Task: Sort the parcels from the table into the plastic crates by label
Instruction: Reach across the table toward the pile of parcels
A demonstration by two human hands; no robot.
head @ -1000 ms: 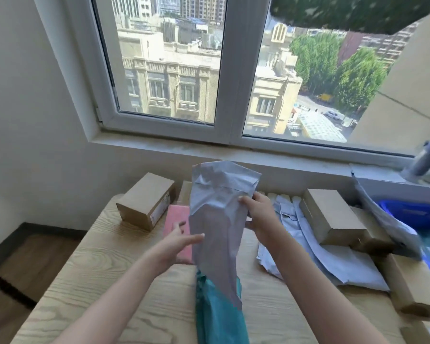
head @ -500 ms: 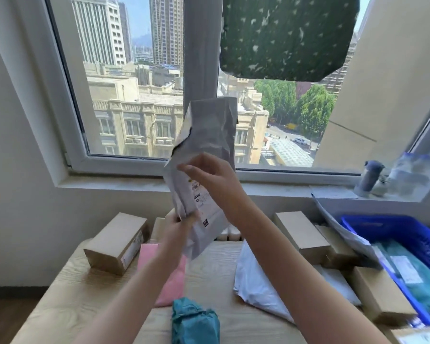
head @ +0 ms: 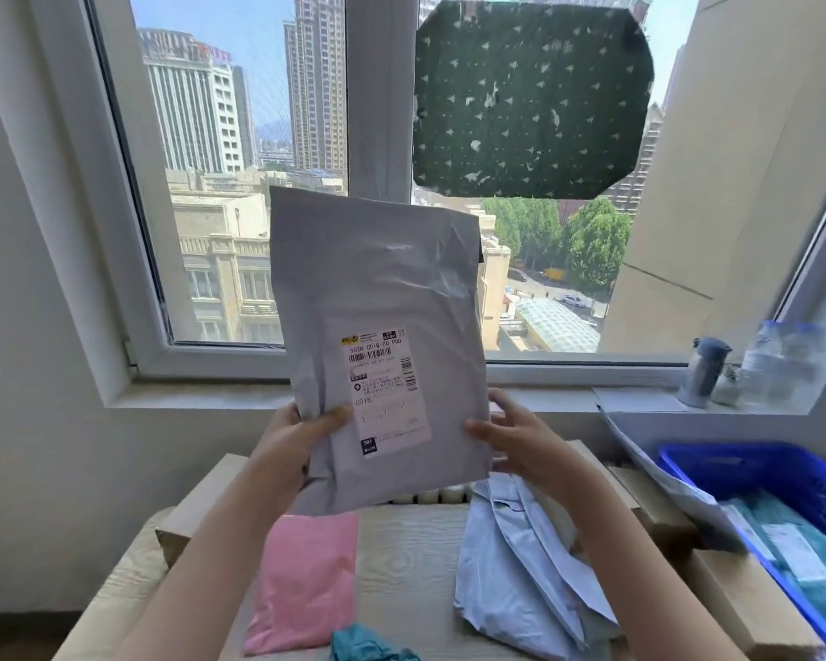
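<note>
A grey poly mailer (head: 377, 288) is held upright in front of the window, its white shipping label (head: 386, 391) facing me. My left hand (head: 296, 436) grips its lower left edge, thumb on the front. At the mailer's lower right edge is my right hand (head: 520, 438), fingers spread and touching it. On the wooden table (head: 411, 555) below lie a pink mailer (head: 306, 579), a teal mailer (head: 368, 646) and pale blue-white mailers (head: 516, 574). A blue plastic crate (head: 745, 469) at the right holds teal parcels.
Cardboard boxes sit on the table at the left (head: 196, 512) and along the right edge (head: 745, 608). A thermos (head: 702, 372) and a plastic jar (head: 778, 364) stand on the window sill. A dark green cloth (head: 530, 97) hangs on the window.
The mailer has been turned and raised so its label now faces me squarely. My left hand moved to its lower left edge and my right hand to its lower right edge.
</note>
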